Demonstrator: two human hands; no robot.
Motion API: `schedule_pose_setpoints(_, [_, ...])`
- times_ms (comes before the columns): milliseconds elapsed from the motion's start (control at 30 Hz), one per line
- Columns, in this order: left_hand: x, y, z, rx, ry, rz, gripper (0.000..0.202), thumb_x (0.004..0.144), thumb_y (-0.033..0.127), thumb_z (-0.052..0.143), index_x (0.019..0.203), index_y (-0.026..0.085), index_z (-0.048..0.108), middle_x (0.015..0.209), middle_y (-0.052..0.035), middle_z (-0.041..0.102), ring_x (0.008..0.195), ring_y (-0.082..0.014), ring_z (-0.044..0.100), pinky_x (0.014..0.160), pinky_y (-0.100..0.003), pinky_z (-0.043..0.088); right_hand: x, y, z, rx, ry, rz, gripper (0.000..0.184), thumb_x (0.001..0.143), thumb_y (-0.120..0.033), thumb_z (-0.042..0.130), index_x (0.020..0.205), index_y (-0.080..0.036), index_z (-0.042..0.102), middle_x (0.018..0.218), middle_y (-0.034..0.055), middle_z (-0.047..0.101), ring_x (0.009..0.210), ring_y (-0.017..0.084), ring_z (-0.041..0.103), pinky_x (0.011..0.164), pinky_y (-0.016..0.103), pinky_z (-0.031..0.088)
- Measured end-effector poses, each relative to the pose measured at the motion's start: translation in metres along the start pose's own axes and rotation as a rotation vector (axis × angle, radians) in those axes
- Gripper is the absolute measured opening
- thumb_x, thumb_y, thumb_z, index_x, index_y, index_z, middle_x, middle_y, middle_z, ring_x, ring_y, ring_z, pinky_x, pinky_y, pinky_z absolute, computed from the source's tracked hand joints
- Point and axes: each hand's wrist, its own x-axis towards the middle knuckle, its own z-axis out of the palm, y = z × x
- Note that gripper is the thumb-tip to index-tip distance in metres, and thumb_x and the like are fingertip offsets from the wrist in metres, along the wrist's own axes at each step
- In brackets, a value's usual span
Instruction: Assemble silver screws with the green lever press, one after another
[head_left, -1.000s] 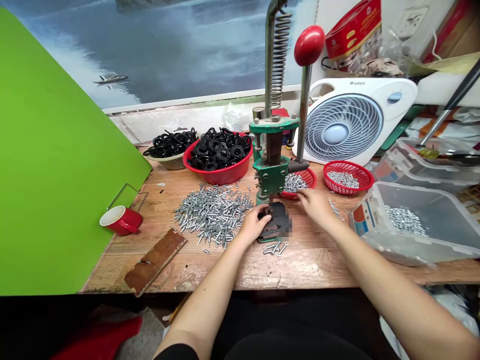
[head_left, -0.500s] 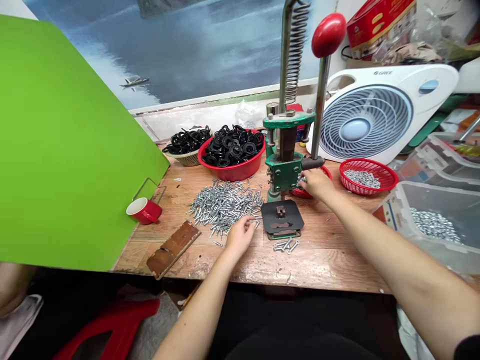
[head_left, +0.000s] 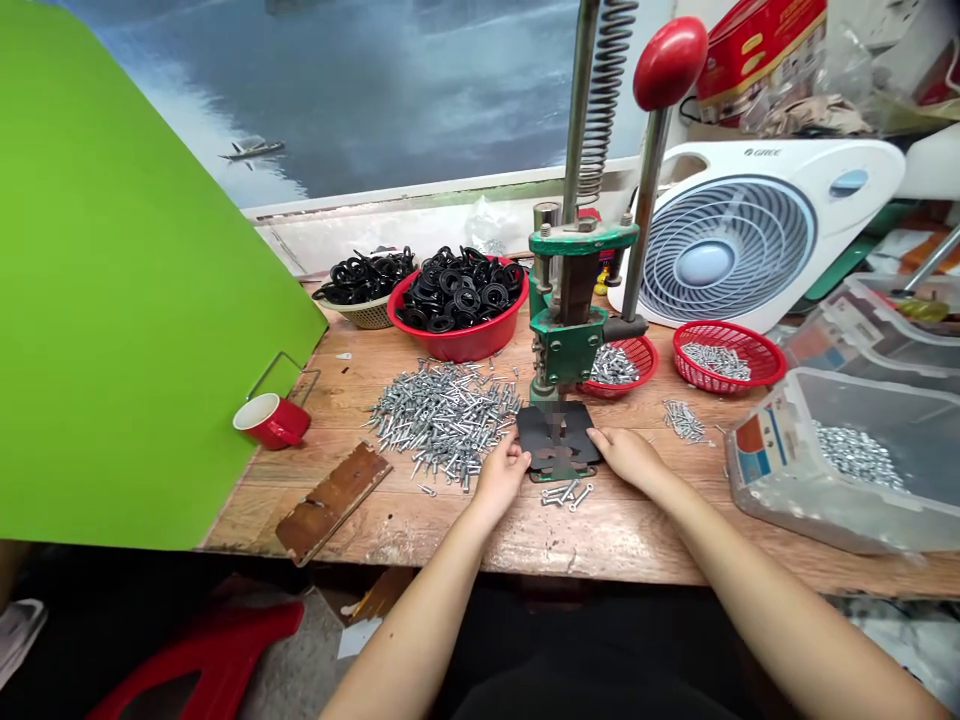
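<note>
A green hand press (head_left: 574,345) with a red-knobbed lever stands on the table, a black square plate (head_left: 536,440) at its base. At the plate's left edge is my left hand (head_left: 501,482), fingers curled and closed; what they hold, if anything, is too small to make out. My right hand (head_left: 631,460) reaches the plate's right edge with its fingers together, their tips partly hidden. Left of the press lies a heap of metal eye bolts (head_left: 446,415). Several loose eye bolts (head_left: 568,495) lie in front of the plate. Behind the press, a red basket (head_left: 646,362) holds metal parts.
Black ring parts fill a red basin (head_left: 457,345) and a beige basket (head_left: 369,315). Another red basket (head_left: 769,365), small screws (head_left: 684,421) and a clear bin (head_left: 780,500) are right, before a white fan (head_left: 855,215). A red mug (head_left: 274,425) and wooden board (head_left: 334,502) lie left.
My right hand has come out of the red basket behind the press to the plate's right edge. My left hand has moved right, from the bolt heap to the plate's left edge.
</note>
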Motion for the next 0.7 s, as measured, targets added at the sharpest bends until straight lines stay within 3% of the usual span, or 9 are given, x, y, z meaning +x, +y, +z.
schedule_pose_setpoints(167, [-0.017,0.019,-0.055,0.683,0.106,0.236,0.024,0.083,0.031,0.046,0.1,0.023,0.06,0.099,-0.0046,0.055,0.097,-0.0192,0.049,0.088,-0.033,0.036,0.031,0.009,-0.042,-0.128,0.281,-0.1,0.044,0.089,-0.041,0.025,0.1,-0.016,0.06,0.102,0.0101,0.059,0.097,0.021,0.052,0.082,0.029,0.035])
schedule_pose_setpoints(233, [-0.021,0.022,-0.07,0.877,0.057,0.23,0.021,0.079,0.035,0.053,0.094,0.023,0.062,0.102,-0.0051,0.053,0.1,-0.0216,0.046,0.09,-0.035,0.035,0.061,0.012,-0.059,-0.187,0.225,-0.089,0.041,0.088,-0.039,0.027,0.105,-0.017,0.058,0.11,0.0109,0.055,0.104,0.023,0.048,0.085,0.031,0.034])
schedule_pose_setpoints(300, [-0.022,0.023,-0.077,0.999,-0.011,0.223,0.022,0.076,0.037,0.057,0.092,0.023,0.062,0.103,-0.0056,0.052,0.101,-0.0226,0.045,0.089,-0.036,0.035,0.094,0.014,-0.07,-0.205,0.067,-0.059,0.036,0.084,-0.04,0.039,0.104,-0.017,0.059,0.11,0.0113,0.055,0.102,0.024,0.049,0.082,0.032,0.037])
schedule_pose_setpoints(400, [-0.021,0.022,-0.079,1.074,-0.095,0.294,0.023,0.076,0.036,0.058,0.094,0.023,0.063,0.104,-0.006,0.052,0.1,-0.0225,0.045,0.088,-0.035,0.036,0.131,0.015,-0.075,-0.182,-0.096,-0.061,0.034,0.071,-0.038,0.059,0.095,-0.014,0.063,0.097,0.0104,0.061,0.085,0.02,0.056,0.074,0.028,0.04])
schedule_pose_setpoints(500, [-0.021,0.021,-0.08,1.066,-0.156,0.415,0.021,0.077,0.032,0.057,0.096,0.025,0.063,0.109,-0.0057,0.052,0.101,-0.0216,0.046,0.089,-0.036,0.035,0.142,0.016,-0.072,-0.161,-0.139,-0.073,0.031,0.068,-0.037,0.063,0.086,-0.013,0.064,0.089,0.0098,0.063,0.076,0.018,0.057,0.072,0.026,0.041])
schedule_pose_setpoints(600, [-0.023,0.017,-0.079,1.013,-0.143,0.473,0.018,0.08,0.029,0.053,0.093,0.024,0.063,0.105,-0.0055,0.056,0.1,-0.0209,0.048,0.089,-0.037,0.035,0.136,0.019,-0.068,-0.13,-0.068,-0.074,0.032,0.076,-0.042,0.053,0.082,-0.013,0.065,0.085,0.0097,0.063,0.076,0.018,0.057,0.072,0.026,0.04])
schedule_pose_setpoints(700, [-0.021,0.015,-0.073,0.861,-0.037,0.452,0.018,0.083,0.03,0.049,0.09,0.021,0.062,0.101,-0.0056,0.058,0.098,-0.0206,0.049,0.089,-0.037,0.035,0.126,0.021,-0.068,-0.089,0.073,-0.075,0.035,0.081,-0.043,0.045,0.081,-0.013,0.064,0.085,0.0099,0.062,0.081,0.019,0.056,0.076,0.027,0.04])
